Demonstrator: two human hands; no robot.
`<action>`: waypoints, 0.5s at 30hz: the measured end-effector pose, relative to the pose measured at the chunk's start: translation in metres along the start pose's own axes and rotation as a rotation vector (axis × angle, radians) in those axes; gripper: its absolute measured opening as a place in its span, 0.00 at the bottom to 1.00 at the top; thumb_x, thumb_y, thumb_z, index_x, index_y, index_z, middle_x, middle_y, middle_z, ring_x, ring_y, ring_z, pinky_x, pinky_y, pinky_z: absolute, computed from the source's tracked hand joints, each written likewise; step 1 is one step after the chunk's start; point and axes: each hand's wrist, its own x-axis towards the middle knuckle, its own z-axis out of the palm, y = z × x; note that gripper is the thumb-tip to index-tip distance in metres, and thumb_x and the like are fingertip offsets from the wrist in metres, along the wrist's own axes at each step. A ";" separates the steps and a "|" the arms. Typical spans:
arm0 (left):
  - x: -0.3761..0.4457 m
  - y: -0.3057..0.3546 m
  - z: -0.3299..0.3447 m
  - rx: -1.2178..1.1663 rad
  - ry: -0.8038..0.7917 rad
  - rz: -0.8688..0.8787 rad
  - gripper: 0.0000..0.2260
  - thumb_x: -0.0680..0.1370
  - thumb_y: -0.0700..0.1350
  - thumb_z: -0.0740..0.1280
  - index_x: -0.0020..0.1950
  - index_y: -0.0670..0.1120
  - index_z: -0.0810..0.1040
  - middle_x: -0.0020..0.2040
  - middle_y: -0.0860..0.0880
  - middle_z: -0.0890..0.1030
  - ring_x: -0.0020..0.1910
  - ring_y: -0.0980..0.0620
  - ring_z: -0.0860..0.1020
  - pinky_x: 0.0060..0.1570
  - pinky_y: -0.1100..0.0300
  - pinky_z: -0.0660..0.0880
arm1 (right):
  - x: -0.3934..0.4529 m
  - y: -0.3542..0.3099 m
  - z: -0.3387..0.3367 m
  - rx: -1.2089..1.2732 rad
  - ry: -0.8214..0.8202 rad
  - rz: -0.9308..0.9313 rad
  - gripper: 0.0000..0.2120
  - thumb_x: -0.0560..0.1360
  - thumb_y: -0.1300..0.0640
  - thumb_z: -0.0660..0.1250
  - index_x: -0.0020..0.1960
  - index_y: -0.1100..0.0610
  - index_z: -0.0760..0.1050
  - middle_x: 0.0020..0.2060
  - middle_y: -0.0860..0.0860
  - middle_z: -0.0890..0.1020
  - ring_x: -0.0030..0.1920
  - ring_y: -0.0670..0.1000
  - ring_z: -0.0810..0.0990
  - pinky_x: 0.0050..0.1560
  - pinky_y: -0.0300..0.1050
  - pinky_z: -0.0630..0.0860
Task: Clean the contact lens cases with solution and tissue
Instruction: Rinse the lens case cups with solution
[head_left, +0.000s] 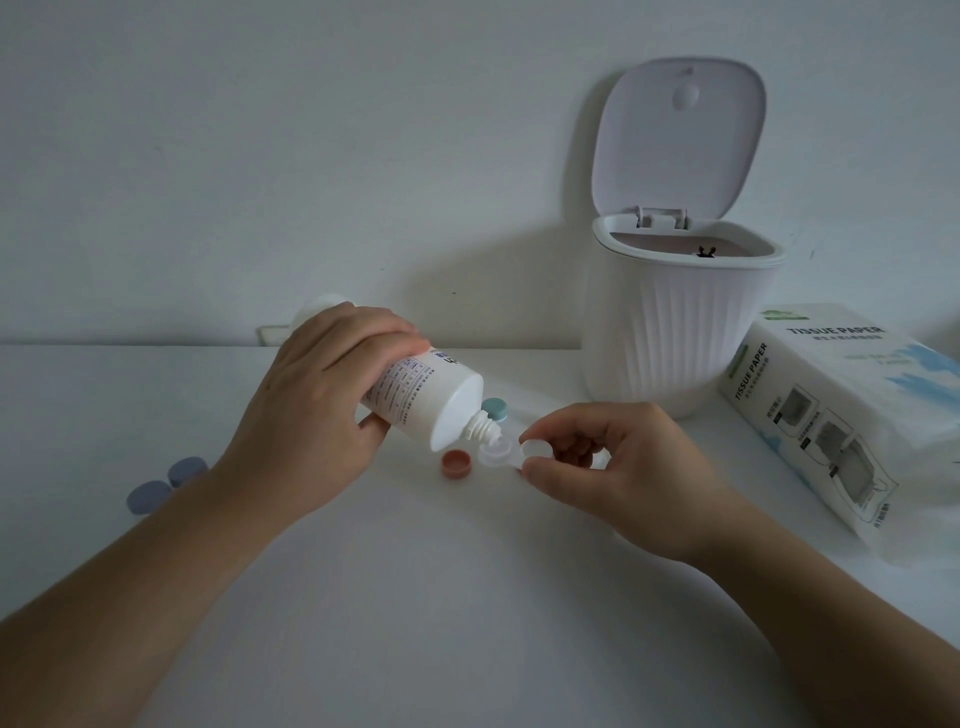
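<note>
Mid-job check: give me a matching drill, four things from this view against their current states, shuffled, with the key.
Things:
1. bottle
2. pink cap
3. bin
4. clear case

States:
A. lid up
B. lying loose on the table
C. tilted, nozzle down over a well, gripped by the left hand
D. pinched by the right hand

Pairs: 1-C, 2-B, 3-A, 4-D

Tissue pack (852, 415) cut by right edge.
</note>
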 end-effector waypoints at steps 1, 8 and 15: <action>0.000 0.000 0.000 0.000 -0.003 -0.002 0.24 0.66 0.29 0.76 0.61 0.40 0.81 0.60 0.44 0.81 0.62 0.40 0.79 0.71 0.47 0.68 | 0.000 0.000 0.000 0.000 0.002 -0.004 0.04 0.71 0.55 0.76 0.45 0.49 0.85 0.33 0.42 0.82 0.32 0.39 0.77 0.36 0.29 0.73; -0.001 -0.001 0.001 -0.005 -0.010 -0.037 0.26 0.65 0.29 0.77 0.62 0.40 0.81 0.61 0.44 0.80 0.62 0.40 0.77 0.71 0.46 0.68 | 0.000 0.001 -0.002 -0.018 -0.003 0.001 0.04 0.72 0.54 0.76 0.46 0.48 0.85 0.35 0.45 0.84 0.33 0.40 0.78 0.37 0.31 0.74; -0.003 -0.001 0.000 -0.036 -0.035 -0.097 0.28 0.64 0.30 0.78 0.63 0.41 0.79 0.62 0.46 0.80 0.62 0.42 0.76 0.68 0.47 0.70 | 0.000 0.001 -0.001 -0.022 0.010 0.003 0.04 0.72 0.54 0.76 0.46 0.48 0.85 0.37 0.50 0.84 0.36 0.50 0.81 0.38 0.37 0.76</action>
